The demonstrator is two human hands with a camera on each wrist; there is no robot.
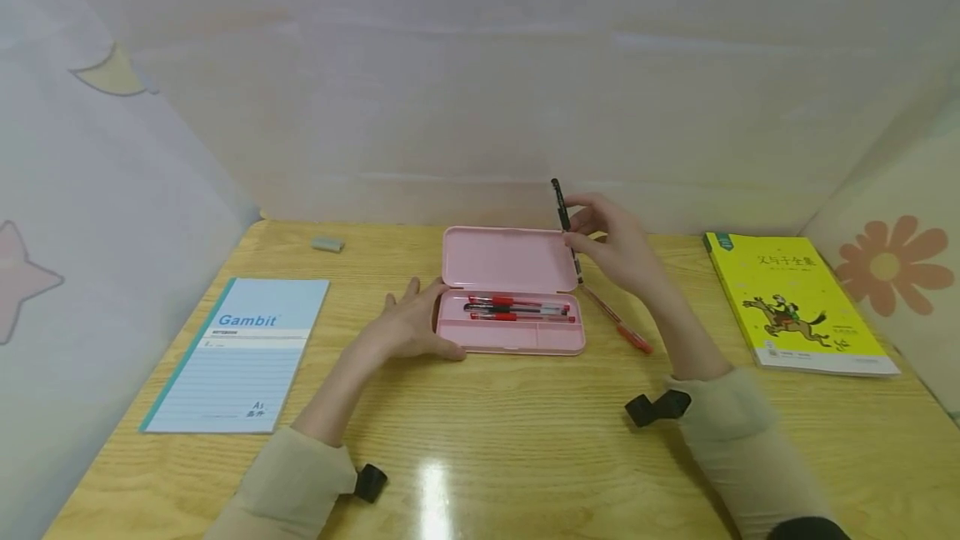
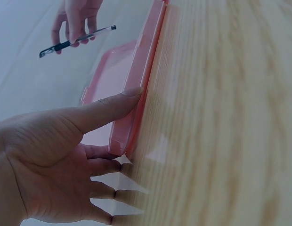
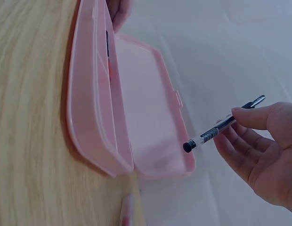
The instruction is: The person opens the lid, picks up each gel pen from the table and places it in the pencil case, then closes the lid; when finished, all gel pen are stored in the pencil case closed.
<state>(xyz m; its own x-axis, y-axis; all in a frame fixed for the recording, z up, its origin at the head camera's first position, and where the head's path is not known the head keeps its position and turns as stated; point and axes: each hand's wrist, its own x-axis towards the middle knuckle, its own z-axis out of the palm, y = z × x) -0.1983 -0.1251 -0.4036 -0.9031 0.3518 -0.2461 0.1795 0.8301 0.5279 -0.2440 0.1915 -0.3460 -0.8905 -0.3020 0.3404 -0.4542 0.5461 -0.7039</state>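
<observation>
A pink pencil case (image 1: 510, 340) lies on the table with its lid (image 1: 510, 261) laid back. Inside its tray are several pens, red-capped ones and a black-capped pen (image 1: 487, 307). My left hand (image 1: 408, 325) rests against the left end, its straight thumb (image 2: 115, 108) along the front wall and its other fingers spread by the corner. Over the lid's right edge, my right hand (image 1: 611, 244) pinches a black gel pen (image 3: 221, 125) between thumb and fingers, its black cap uppermost. A red pen (image 1: 618, 322) lies on the table beside the case, below that hand.
A blue notebook (image 1: 240, 357) lies at the left, and a small grey-green eraser-like block (image 1: 327, 244) sits near the table's back edge. To the right is a yellow book (image 1: 798, 302). A pale patterned curtain (image 1: 465, 107) stands behind the wooden table (image 1: 510, 440).
</observation>
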